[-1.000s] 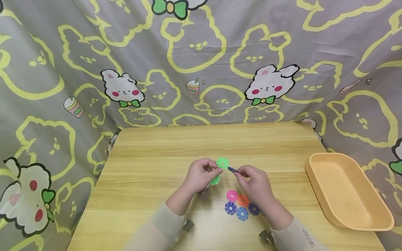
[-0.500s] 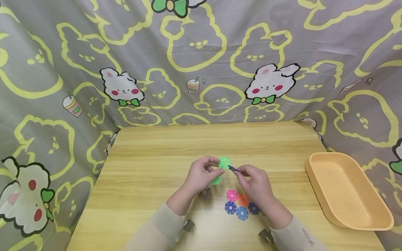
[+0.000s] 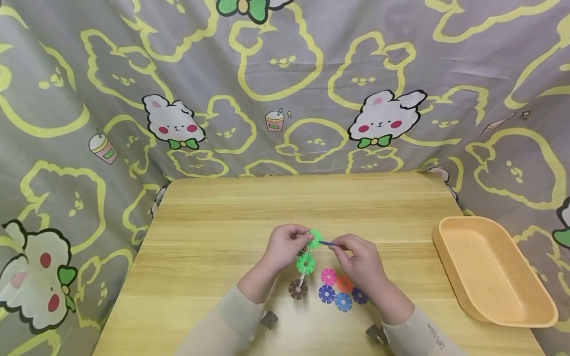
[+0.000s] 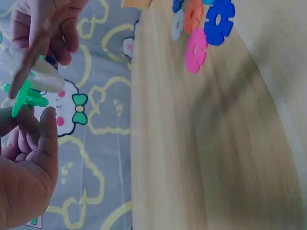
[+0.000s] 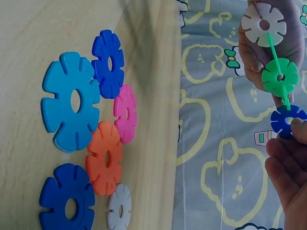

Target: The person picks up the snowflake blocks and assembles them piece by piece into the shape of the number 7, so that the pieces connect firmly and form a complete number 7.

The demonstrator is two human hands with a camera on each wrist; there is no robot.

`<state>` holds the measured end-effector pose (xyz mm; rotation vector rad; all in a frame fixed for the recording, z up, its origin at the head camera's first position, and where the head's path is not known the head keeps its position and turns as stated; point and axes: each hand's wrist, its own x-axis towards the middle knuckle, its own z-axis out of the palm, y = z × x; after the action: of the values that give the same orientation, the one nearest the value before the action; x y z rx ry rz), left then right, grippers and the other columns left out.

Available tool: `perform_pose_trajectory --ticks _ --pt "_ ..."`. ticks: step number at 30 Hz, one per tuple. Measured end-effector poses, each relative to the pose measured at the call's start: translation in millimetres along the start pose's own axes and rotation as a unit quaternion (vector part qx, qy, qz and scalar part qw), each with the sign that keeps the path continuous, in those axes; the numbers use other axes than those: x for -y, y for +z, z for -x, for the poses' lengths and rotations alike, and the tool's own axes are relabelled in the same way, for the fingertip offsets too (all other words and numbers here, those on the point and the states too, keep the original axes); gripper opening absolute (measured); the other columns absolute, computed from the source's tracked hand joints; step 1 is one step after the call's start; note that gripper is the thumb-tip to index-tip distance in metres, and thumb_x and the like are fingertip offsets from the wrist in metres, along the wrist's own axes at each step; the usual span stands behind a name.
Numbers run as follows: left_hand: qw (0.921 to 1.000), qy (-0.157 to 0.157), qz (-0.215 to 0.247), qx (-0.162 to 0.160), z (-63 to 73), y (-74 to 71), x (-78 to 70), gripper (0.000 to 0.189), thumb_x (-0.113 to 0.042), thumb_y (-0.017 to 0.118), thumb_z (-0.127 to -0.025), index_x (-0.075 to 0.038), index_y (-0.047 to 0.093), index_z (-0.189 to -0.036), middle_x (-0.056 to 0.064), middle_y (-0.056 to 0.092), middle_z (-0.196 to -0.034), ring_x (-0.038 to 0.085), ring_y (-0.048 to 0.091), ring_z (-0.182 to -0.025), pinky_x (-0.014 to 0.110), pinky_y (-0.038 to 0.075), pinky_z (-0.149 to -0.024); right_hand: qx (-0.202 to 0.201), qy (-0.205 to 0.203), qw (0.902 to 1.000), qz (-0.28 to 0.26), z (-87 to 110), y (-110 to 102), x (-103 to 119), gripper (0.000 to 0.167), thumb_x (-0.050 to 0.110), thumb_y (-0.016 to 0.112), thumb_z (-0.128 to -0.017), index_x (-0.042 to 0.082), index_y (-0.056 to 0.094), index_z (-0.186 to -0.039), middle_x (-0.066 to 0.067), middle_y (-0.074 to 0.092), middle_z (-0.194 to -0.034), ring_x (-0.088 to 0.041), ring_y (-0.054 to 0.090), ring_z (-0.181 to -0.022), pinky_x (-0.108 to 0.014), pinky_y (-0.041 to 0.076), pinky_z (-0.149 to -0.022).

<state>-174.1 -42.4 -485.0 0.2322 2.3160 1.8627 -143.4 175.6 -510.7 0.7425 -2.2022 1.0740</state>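
My left hand (image 3: 287, 249) pinches the upper green notched disc (image 3: 315, 239) of a linked chain. Below it hang a lower green disc (image 3: 306, 264), a pale white disc (image 5: 264, 24) and, at the tail, a brown disc (image 3: 298, 289). My right hand (image 3: 361, 259) pinches a dark blue notched disc (image 5: 285, 122) between thumb and fingers. Seen nearly edge-on from the head, the blue disc's rim is right at the upper green disc's edge. In the left wrist view the brown disc (image 4: 36, 55) is blurred and close to the camera.
On the table (image 3: 213, 212) below the hands lie loose discs: a pink one (image 3: 328, 277), an orange one (image 3: 344, 283), a light blue one (image 3: 343, 302), dark blue ones and a white one (image 5: 119, 207). An orange-yellow bin (image 3: 498, 272) stands at the right. A patterned curtain (image 3: 249, 84) surrounds the table.
The chain has turned in my left hand, so its lower green and brown discs now show further out. The upper green disc has moved slightly down and left; the blue disc has followed it.
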Motion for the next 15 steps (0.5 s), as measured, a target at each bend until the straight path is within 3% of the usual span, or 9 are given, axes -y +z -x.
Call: perform_pose_trajectory --ticks 3,9,12,15 --pt "0.9995 -0.027 0.018 -0.002 0.7 1.8 0.3 0.013 -0.006 0.075 -0.097 0.007 0.076 -0.100 0.003 0.069 -0.071 0.009 0.062 -0.061 0.031 0.061 -0.060 -0.004 -0.007 1.0000 -0.005 -0.8 0.3 0.8 0.021 0.020 0.071 -0.104 0.003 0.074 -0.093 -0.005 0.076 -0.086 -0.019 0.075 -0.073 -0.026 0.062 -0.068" --pt "0.9966 -0.060 0.056 -0.012 3.1 6.8 0.5 0.015 -0.004 0.075 -0.097 0.010 0.074 -0.101 0.003 0.070 -0.072 0.008 0.062 -0.061 0.028 0.061 -0.061 -0.014 -0.018 0.9996 -0.015 -2.5 -0.9 2.3 0.024 0.021 0.070 -0.105 0.003 0.074 -0.090 -0.006 0.076 -0.084 -0.019 0.073 -0.070 -0.023 0.060 -0.066" --pt "0.9959 -0.061 0.064 -0.019 3.8 9.1 0.1 0.015 -0.003 0.075 -0.096 0.011 0.074 -0.101 0.005 0.071 -0.073 0.008 0.062 -0.061 0.030 0.062 -0.063 -0.017 -0.023 0.9993 -0.022 -3.7 -1.8 1.9 0.016 0.014 0.074 -0.101 0.003 0.075 -0.090 -0.006 0.077 -0.084 -0.020 0.074 -0.070 -0.024 0.061 -0.066" --pt "0.9956 -0.061 0.067 -0.024 4.2 11.1 -0.5 0.014 -0.003 0.076 -0.096 0.010 0.074 -0.101 0.007 0.071 -0.074 0.009 0.062 -0.061 0.028 0.061 -0.063 -0.015 -0.028 0.9992 -0.025 -5.1 -2.1 1.3 0.008 -0.003 0.081 -0.089 0.002 0.075 -0.090 -0.007 0.077 -0.085 -0.021 0.074 -0.071 -0.023 0.061 -0.067"
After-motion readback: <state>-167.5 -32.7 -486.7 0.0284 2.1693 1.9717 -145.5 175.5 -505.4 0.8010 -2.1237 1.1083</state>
